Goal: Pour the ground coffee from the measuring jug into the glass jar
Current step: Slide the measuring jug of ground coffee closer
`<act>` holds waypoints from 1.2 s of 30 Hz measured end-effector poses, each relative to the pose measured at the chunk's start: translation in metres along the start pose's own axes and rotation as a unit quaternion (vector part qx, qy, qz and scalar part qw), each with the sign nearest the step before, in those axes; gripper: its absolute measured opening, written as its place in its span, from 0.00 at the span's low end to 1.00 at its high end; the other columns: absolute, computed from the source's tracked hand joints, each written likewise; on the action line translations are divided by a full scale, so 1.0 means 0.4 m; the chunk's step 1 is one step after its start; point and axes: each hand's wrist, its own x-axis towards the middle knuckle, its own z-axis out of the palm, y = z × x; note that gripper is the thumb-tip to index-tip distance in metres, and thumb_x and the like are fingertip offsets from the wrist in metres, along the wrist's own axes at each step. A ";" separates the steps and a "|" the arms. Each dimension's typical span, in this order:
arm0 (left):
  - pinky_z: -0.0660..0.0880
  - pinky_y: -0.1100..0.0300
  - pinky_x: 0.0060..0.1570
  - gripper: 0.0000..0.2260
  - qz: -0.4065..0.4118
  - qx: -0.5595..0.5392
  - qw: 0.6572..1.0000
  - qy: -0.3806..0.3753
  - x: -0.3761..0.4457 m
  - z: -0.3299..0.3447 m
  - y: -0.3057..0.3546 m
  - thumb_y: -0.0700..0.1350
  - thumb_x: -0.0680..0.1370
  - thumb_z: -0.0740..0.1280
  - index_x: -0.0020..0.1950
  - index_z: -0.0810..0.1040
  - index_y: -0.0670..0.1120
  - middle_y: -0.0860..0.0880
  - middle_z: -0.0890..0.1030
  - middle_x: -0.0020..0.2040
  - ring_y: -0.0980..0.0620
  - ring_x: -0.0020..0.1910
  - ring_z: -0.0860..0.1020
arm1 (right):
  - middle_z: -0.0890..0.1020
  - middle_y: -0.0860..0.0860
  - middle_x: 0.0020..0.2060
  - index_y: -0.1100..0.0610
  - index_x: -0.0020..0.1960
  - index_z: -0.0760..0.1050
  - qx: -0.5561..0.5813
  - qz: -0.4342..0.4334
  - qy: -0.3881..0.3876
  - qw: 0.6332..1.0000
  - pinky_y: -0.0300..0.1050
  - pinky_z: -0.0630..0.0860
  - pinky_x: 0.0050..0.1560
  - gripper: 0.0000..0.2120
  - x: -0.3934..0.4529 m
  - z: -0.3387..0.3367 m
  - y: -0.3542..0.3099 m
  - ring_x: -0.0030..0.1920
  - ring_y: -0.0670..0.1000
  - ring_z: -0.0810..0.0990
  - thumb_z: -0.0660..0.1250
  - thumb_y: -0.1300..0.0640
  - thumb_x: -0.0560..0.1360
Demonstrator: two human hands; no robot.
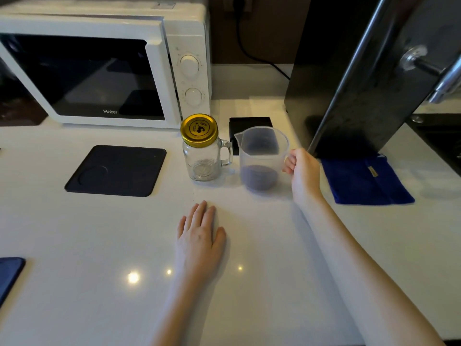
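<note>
Right hand [303, 168] curled round handle of measuring jug [260, 156], jug upright on white surface [249, 245], spout toward 9 o'clock. Ground coffee [259, 176] dark in jug bottom. Glass jar [203, 159] just beside jug at its 9 o'clock, gold lid [199, 129] on, jar handle toward jug. Left hand [199, 236] flat on surface, fingers straight, at 6 o'clock of jar. Blue cloth [365, 181] at 3 o'clock of jug. Dark mat [117, 171] at 9 o'clock of jar. Microwave [104, 63] behind.
</note>
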 end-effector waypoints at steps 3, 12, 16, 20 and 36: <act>0.50 0.55 0.71 0.30 0.002 0.002 1.000 -0.004 0.000 -0.001 -0.002 0.57 0.71 0.44 0.70 0.64 0.49 0.50 0.62 0.74 0.51 0.74 0.56 | 0.64 0.46 0.19 0.50 0.20 0.61 0.026 0.008 -0.010 1.000 0.42 0.60 0.33 0.25 -0.051 -0.032 0.013 0.26 0.47 0.60 0.55 0.66 0.74; 0.47 0.55 0.72 0.27 0.009 0.002 1.000 -0.014 -0.003 0.001 -0.007 0.54 0.74 0.48 0.73 0.60 0.48 0.49 0.59 0.76 0.51 0.75 0.53 | 0.60 0.44 0.22 0.48 0.22 0.57 0.043 0.019 0.000 0.999 0.43 0.53 0.32 0.24 -0.203 -0.128 0.054 0.27 0.44 0.57 0.53 0.70 0.71; 0.47 0.55 0.72 0.28 0.010 0.001 1.000 -0.021 -0.002 -0.001 -0.005 0.55 0.74 0.47 0.73 0.59 0.48 0.49 0.58 0.76 0.51 0.75 0.52 | 0.59 0.43 0.22 0.48 0.22 0.56 0.037 0.011 0.003 0.999 0.44 0.51 0.32 0.24 -0.224 -0.134 0.055 0.27 0.45 0.55 0.53 0.70 0.71; 0.46 0.55 0.72 0.27 0.013 -0.002 1.000 -0.024 -0.007 -0.002 -0.005 0.54 0.75 0.46 0.73 0.58 0.48 0.49 0.57 0.76 0.52 0.76 0.50 | 0.59 0.43 0.21 0.50 0.22 0.56 0.033 0.009 -0.008 0.999 0.43 0.52 0.31 0.24 -0.225 -0.137 0.048 0.26 0.45 0.56 0.52 0.70 0.71; 0.46 0.55 0.72 0.23 0.023 0.009 0.999 -0.041 -0.006 -0.013 -0.009 0.53 0.79 0.49 0.74 0.56 0.48 0.49 0.54 0.77 0.52 0.76 0.49 | 0.82 0.52 0.37 0.58 0.40 0.79 -0.333 -0.144 -0.147 0.920 0.35 0.72 0.38 0.08 -0.160 -0.133 -0.073 0.40 0.45 0.78 0.63 0.60 0.76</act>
